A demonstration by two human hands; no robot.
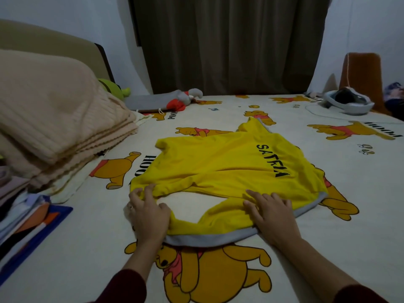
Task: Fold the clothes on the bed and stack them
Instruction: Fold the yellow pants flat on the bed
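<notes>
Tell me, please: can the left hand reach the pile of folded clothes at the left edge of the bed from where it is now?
Probably yes. The left hand grips the yellow shirt, and only bare bedsheet lies between it and the folded pile. It must let go of the shirt first.

One yellow jersey shirt with grey trim [229, 169] lies on one bed with a bear-print sheet [328, 226]. Two bare hands: left hand [148, 213], right hand [273, 213]. One folded beige ribbed blanket [54, 119], one red-and-grey soft toy [185, 99], one green plush toy [118, 90], one dark curtain [229, 40].
</notes>
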